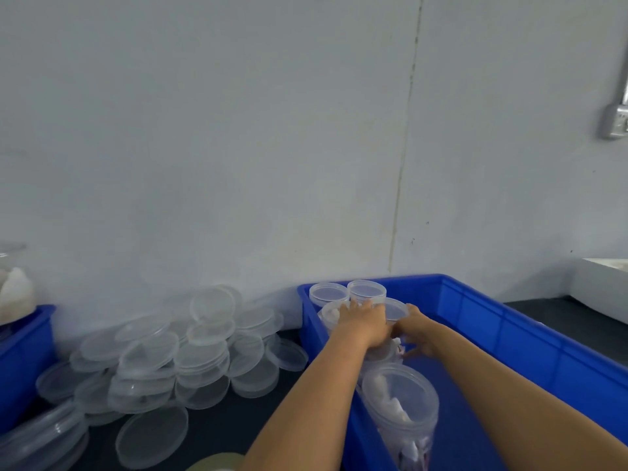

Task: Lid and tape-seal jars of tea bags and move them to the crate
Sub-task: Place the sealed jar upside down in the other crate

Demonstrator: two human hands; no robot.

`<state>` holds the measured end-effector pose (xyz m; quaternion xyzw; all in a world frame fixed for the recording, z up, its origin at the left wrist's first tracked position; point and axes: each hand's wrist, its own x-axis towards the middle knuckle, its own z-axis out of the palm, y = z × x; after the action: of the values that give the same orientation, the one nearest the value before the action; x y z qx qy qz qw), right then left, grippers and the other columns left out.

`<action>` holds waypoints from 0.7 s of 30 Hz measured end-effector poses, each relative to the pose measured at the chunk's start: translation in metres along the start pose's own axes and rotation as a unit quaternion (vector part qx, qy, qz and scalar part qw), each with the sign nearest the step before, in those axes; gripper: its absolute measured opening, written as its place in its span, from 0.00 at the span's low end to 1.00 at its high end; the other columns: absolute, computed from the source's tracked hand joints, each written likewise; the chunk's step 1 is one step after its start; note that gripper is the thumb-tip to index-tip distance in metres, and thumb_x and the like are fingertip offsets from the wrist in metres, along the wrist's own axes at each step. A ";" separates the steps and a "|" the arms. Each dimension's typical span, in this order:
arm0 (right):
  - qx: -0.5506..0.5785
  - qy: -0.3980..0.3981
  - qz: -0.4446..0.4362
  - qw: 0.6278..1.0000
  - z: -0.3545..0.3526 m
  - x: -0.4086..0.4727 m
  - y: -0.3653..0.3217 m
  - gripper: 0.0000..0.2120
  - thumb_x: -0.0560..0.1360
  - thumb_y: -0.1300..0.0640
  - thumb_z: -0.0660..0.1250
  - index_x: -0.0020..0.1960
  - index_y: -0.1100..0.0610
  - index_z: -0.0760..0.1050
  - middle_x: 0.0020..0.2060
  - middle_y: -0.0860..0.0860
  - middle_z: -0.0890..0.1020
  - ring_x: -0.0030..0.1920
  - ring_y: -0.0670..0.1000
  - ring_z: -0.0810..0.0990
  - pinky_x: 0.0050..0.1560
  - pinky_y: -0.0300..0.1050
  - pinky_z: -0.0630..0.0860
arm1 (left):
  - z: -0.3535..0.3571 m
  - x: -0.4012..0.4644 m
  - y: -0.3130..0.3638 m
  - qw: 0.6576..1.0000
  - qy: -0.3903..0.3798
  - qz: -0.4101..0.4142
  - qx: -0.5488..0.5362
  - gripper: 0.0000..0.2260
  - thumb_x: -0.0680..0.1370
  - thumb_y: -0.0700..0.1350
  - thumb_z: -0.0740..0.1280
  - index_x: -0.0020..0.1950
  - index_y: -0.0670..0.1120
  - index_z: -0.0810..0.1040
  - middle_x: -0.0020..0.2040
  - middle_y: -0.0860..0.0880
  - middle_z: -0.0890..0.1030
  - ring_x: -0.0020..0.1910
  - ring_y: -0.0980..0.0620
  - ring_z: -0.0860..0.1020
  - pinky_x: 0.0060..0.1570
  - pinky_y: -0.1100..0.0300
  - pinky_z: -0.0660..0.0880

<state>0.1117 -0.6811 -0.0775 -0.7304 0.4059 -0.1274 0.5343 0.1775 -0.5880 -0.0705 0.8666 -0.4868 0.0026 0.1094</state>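
Note:
A large blue crate (503, 321) stands at the right with several clear lidded jars of tea bags in its far left corner (365, 290). Both my hands reach into it. My left hand (365, 322) lies over the top of a jar (394, 311) there, and my right hand (416, 329) wraps its side, fingers curled around it. The jar's lower part is hidden behind my hands. Another lidded jar of tea bags (401, 402) stands nearer me in the crate, between my forearms.
A loose heap of clear plastic lids (176, 355) lies on the dark table left of the crate. A second blue crate (23, 355) with a jar sits at the far left. A white tray (601, 283) is at the far right by the wall.

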 end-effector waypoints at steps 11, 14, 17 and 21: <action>-0.193 0.197 -0.181 0.944 0.039 -0.056 -0.058 0.21 0.76 0.65 0.58 0.68 0.55 0.67 0.66 0.57 0.69 0.66 0.60 0.67 0.68 0.59 0.64 | -0.030 -0.067 -0.028 0.991 0.095 -0.027 -0.089 0.16 0.81 0.47 0.59 0.67 0.46 0.74 0.63 0.46 0.79 0.60 0.45 0.77 0.55 0.52 0.73; -0.167 0.133 -0.264 0.941 0.070 -0.089 -0.072 0.18 0.74 0.68 0.60 0.61 0.55 0.74 0.61 0.55 0.75 0.59 0.56 0.75 0.61 0.55 0.73 | -0.041 -0.101 -0.049 0.984 0.127 -0.067 -0.110 0.09 0.79 0.43 0.60 0.55 0.45 0.77 0.52 0.46 0.81 0.54 0.44 0.80 0.44 0.56 0.71; -0.115 0.046 -0.314 0.941 0.114 -0.125 -0.068 0.14 0.73 0.70 0.58 0.49 0.55 0.78 0.52 0.55 0.81 0.48 0.54 0.79 0.49 0.48 0.77 | -0.042 -0.147 -0.071 0.982 0.113 -0.114 -0.102 0.10 0.79 0.43 0.60 0.56 0.44 0.77 0.53 0.43 0.82 0.54 0.41 0.80 0.45 0.53 0.72; -0.101 -0.084 -0.301 0.945 0.177 -0.167 -0.041 0.15 0.75 0.69 0.57 0.47 0.58 0.80 0.45 0.54 0.82 0.41 0.49 0.77 0.36 0.39 0.73 | -0.025 -0.218 -0.103 0.976 0.080 -0.175 -0.100 0.13 0.80 0.43 0.60 0.62 0.43 0.76 0.59 0.42 0.81 0.57 0.41 0.79 0.46 0.53 0.71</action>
<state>0.1335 -0.4354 -0.0703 -0.8766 0.1314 -0.1788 0.4269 0.1522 -0.3471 -0.0892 0.9200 -0.3152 0.0041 0.2330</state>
